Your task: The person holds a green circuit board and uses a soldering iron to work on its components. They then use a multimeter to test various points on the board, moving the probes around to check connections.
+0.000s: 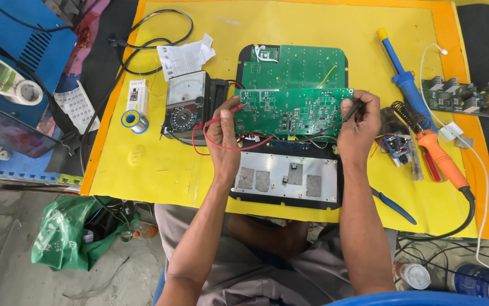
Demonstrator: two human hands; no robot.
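Probing step | board (pixel 293 111) frame centre, propped over black case (pixel 287 195) | left hand (pixel 223 135) pinches red probe (pixel 234 109) at left edge | right hand (pixel 358 126) grips black probe (pixel 353 109) at right edge | meter (pixel 186 105) left; likely needs steady tips.

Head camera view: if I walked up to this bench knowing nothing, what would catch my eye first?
Probably the bright yellow mat covering the table, with the green circuit board at its middle. The left hand holds a red probe to the board's left edge and the right hand holds a black probe at its right edge. An analog meter sits left of the board, and an orange soldering iron lies to the right.
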